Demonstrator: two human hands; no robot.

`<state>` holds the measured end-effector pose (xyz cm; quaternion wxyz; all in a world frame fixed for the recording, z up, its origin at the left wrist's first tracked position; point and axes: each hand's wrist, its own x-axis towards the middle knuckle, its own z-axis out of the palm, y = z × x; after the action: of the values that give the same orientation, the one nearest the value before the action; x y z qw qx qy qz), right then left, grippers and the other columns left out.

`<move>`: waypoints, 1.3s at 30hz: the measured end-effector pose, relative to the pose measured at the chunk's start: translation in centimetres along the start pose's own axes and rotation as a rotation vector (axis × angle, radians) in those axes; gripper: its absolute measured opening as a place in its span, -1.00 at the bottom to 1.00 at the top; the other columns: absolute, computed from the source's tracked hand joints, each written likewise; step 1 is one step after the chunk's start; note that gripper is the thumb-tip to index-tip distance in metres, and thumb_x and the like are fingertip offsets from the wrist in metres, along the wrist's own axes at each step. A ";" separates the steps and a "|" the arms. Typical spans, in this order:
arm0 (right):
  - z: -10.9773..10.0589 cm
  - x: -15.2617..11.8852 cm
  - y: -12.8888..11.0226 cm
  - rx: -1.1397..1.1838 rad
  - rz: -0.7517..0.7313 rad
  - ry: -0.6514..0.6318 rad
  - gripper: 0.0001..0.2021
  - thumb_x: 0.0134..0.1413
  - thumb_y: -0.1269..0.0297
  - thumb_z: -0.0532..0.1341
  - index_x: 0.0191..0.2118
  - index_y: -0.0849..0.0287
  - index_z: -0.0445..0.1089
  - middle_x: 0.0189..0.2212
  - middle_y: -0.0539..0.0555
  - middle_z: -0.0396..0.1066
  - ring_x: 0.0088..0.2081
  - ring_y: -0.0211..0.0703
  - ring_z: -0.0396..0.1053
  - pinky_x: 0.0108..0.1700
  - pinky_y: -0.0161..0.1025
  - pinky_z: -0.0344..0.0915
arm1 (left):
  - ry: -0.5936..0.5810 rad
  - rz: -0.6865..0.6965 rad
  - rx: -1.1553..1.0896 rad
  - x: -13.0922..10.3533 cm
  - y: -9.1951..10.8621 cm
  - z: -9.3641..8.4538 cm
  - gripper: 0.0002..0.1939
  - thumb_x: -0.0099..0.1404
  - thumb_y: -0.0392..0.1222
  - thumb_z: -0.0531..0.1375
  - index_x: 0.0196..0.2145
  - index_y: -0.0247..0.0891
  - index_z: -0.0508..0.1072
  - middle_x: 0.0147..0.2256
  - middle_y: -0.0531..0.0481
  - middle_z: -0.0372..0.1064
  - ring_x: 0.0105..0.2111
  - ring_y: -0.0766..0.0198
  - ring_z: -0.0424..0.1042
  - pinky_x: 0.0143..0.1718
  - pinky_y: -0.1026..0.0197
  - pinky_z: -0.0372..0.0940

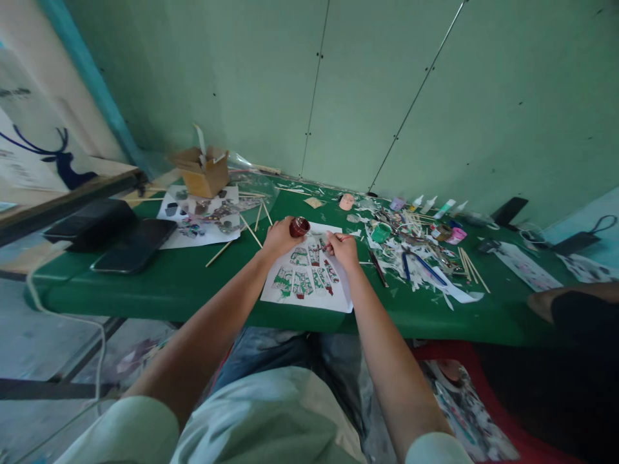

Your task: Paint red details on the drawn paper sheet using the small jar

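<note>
A white sheet (316, 299) lies on the green table before me, bearing several patterned pieces (302, 282) coloured green and dark red. Over its upper left corner, my left hand (280, 237) is closed around a small jar of dark red paint (299, 226), its open mouth tilted toward me. My right hand (342, 248) pinches a thin red-handled brush (344, 238) at the sheet's upper right. The brush tip points down and left by the upper patterned pieces; whether it touches them is too small to tell.
Scraps, pliers (428, 269), a green paint pot (381, 232) and bottles crowd the right. Leftward are wooden sticks (251, 231), a cardboard box (203, 174), a second sheet (193, 240) and a black phone (134, 246). Another person's arm (546, 301) rests at the far right edge.
</note>
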<state>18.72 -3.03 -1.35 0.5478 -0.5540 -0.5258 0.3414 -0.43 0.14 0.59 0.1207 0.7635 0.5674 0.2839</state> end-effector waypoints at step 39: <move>-0.4 -0.2 -1.4 0.404 -0.013 0.060 -0.60 -0.13 -0.10 0.20 -0.51 0.21 0.35 -0.68 -0.02 0.34 -0.69 -0.30 0.28 -0.68 -0.35 0.23 | 0.008 0.276 -0.112 0.1 -0.7 0.3 -0.38 -0.08 -0.13 0.28 -0.01 -0.19 0.29 -0.08 -0.08 0.34 -0.08 0.06 0.31 -0.07 0.10 0.21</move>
<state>18.79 -3.59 0.04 0.6653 -0.4393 -0.4335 0.4200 -0.74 0.46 0.00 0.1206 0.8253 0.4408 0.3319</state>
